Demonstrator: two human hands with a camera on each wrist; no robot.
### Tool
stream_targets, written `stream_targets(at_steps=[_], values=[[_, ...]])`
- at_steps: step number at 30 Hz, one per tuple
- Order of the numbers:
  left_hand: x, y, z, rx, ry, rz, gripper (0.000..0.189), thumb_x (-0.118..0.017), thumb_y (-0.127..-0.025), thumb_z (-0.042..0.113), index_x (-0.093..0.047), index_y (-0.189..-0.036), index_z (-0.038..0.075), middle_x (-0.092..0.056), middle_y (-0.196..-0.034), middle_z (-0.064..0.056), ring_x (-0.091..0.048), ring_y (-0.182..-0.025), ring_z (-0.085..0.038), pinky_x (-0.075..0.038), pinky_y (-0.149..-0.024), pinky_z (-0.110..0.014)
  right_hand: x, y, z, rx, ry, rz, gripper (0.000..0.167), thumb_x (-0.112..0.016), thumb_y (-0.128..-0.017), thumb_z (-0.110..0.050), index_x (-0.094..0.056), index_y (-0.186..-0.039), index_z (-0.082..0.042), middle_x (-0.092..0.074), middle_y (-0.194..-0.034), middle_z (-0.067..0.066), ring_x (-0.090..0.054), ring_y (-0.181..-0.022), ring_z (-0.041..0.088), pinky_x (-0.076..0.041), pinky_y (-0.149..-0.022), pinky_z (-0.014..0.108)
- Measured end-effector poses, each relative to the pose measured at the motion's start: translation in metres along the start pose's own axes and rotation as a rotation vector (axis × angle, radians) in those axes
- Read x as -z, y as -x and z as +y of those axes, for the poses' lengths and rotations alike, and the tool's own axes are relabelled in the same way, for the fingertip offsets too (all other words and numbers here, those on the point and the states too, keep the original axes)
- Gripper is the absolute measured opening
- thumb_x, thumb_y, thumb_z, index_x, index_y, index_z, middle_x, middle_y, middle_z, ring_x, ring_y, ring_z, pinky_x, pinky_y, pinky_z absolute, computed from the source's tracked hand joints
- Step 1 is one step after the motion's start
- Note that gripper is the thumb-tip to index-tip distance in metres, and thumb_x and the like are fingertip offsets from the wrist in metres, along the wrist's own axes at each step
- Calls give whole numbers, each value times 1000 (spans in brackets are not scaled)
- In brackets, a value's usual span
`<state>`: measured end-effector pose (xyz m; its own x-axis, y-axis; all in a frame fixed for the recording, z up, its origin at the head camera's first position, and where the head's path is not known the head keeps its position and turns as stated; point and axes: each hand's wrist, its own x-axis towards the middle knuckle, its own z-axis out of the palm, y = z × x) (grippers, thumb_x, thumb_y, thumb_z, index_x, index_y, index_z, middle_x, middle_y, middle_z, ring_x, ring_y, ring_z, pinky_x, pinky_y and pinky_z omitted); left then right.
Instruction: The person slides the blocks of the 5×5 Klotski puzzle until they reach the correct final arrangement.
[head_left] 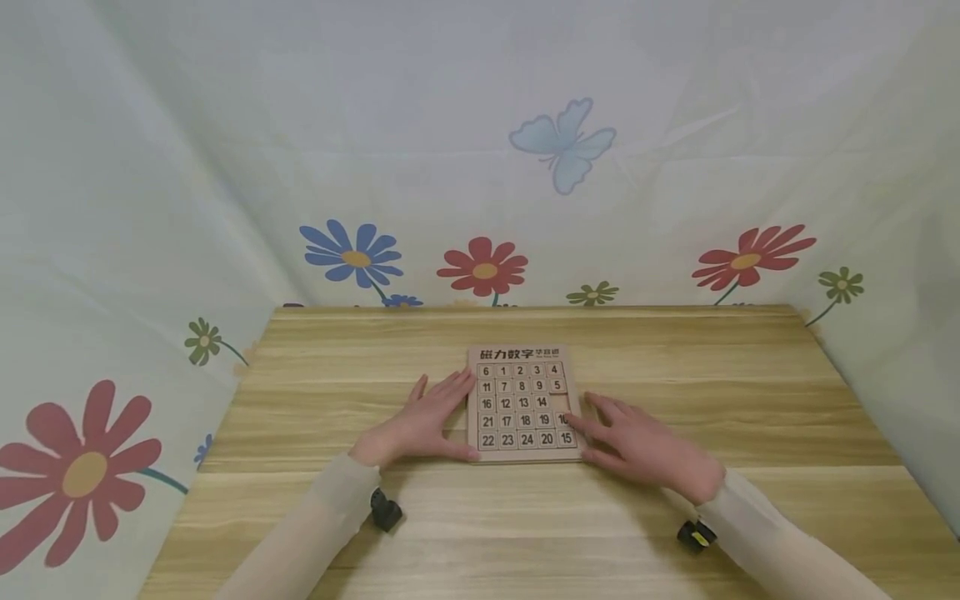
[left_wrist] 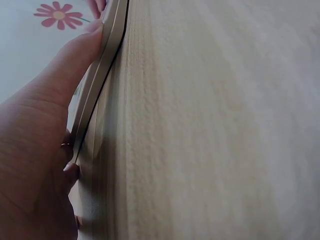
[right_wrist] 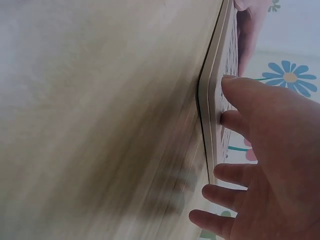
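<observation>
Fingers [head_left: 453, 391] of the left hand [head_left: 420, 426] lie extended at the left edge of the number board [head_left: 525, 457], mostly close together with one set apart; the thumb touches the near-left corner, and nothing is pinched. The board rests flat on the tabletop [head_left: 360, 350], roughly midway between its left and right edges and well apart from its far edge. Its heading points toward that far edge; the long axis appears to run from near to far, numerals upright to the person. Judged by counting order, the inner nine tiles [head_left: 523, 402] stand in place, whereas the border tiles [head_left: 486, 372] remain unsorted: the top row reads 6, 1, 2, 3, 4. A gap [head_left: 559, 403] ends the third row at right. Just below it, the index finger of the right hand [head_left: 639, 440] touches a partly covered tile [head_left: 560, 421], apparently 10; that hand's fingers are spread, pinching nothing, its thumb at the near-right corner.
</observation>
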<state>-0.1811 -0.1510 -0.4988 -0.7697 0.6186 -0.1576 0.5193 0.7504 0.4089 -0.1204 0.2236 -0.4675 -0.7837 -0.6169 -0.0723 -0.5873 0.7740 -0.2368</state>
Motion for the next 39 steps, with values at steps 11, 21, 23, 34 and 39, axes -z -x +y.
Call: stream_targets(at_steps=[11,21,23,34,39], values=[[0,2,0,-2,10,-2,128,-75,-77,77,-14,-168,10,-8,-175,-7,-12,-161,-29,5,-126,-65,-5,5,0,45,-13,31,59,-62,-104,-44,-49,-157,-23,-38,-161,28,-42,-145,47,-36,-117,65],[2,2,3,-1,-4,-10,129,-74,-77,78,-12,-168,10,-7,-175,-6,-11,-161,-28,5,-126,-64,-4,-8,3,-7,-14,57,59,-61,-105,-43,-48,-158,-21,-38,-160,31,-43,-142,51,-37,-114,69],[2,2,2,-3,-4,-5,129,-74,-77,78,-13,-168,10,-7,-175,-6,-11,-161,-28,5,-126,-64,-3,-10,3,-20,-13,55,59,-61,-105,-43,-49,-157,-20,-38,-160,31,-43,-142,52,-37,-113,70],[0,1,0,-8,-1,0,129,-74,-77,78,-12,-168,11,-6,-175,-5,-10,-161,-28,6,-126,-63,-3,-2,-2,25,8,21,62,-62,-103,-46,-47,-159,-22,-38,-161,28,-43,-143,48,-37,-115,66],[1,2,0,-11,0,3,129,-74,-78,77,-11,-168,10,-5,-175,-6,-10,-161,-28,6,-126,-64,-6,10,-6,49,12,10,59,-60,-104,-47,-49,-158,-25,-38,-162,26,-42,-145,46,-37,-116,66]])
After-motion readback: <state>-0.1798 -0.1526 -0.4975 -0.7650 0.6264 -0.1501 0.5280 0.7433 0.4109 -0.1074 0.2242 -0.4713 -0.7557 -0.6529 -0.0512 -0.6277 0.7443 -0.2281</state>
